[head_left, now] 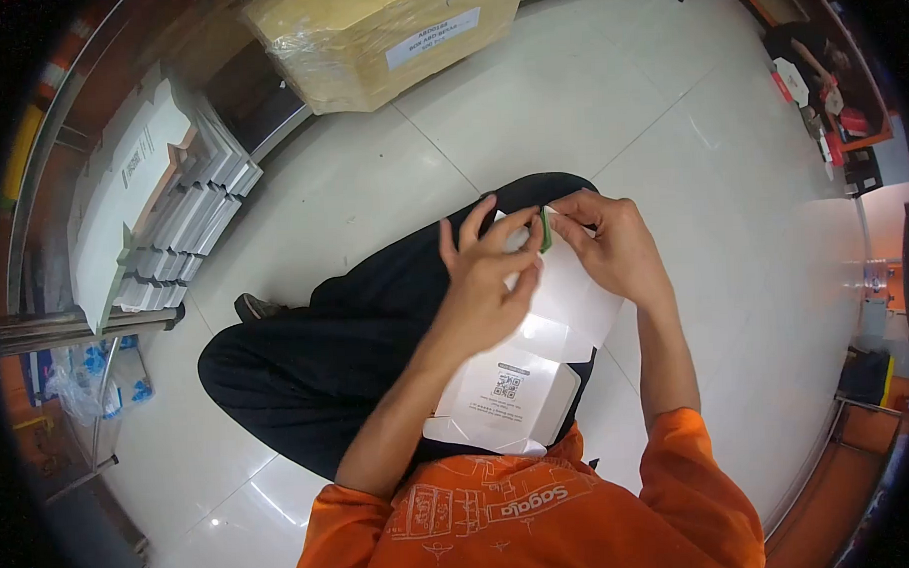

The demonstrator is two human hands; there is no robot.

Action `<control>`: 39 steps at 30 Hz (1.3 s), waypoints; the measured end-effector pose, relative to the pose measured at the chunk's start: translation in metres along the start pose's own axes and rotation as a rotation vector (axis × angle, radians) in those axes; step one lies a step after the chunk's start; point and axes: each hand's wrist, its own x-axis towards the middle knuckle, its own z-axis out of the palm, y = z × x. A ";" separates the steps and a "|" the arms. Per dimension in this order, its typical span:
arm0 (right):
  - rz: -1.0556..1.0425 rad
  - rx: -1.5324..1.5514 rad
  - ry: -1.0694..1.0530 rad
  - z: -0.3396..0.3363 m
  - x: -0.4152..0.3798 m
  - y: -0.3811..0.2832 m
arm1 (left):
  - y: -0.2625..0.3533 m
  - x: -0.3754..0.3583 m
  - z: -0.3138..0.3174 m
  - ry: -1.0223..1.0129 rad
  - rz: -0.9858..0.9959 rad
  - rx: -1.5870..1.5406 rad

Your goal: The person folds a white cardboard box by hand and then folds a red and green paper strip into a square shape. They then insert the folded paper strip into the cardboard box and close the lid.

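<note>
A white folding carton [518, 392], partly opened out, rests on my lap, with a QR code and small print on its near panel. At its far end shows a narrow green edge [546, 231]. My left hand [489, 273] has thumb and forefinger closed on the carton beside this green edge, its other fingers raised. From the other side, my right hand [613, 243] pinches the carton's far corner between thumb and fingers. Both hands cover part of the far panel.
A stack of flat carton blanks [136, 185] leans on a shelf at left. A large plastic-wrapped cardboard box [376, 46] stands at the top. Another person's arm [815, 63] shows at upper right. Light tiles cover the floor [669, 106].
</note>
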 end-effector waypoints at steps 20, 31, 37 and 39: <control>-0.243 -0.314 0.108 -0.005 -0.013 0.005 | -0.048 0.042 -0.018 -0.080 -0.090 -0.151; 0.751 0.437 0.230 0.039 -0.177 0.028 | -0.077 0.033 -0.046 0.324 -0.378 -0.451; 0.786 0.727 0.638 0.004 -0.141 0.049 | -0.064 -0.044 -0.059 0.206 -0.403 -0.900; 0.795 0.860 0.663 0.003 -0.154 0.061 | -0.051 -0.078 -0.058 0.193 -0.488 -1.095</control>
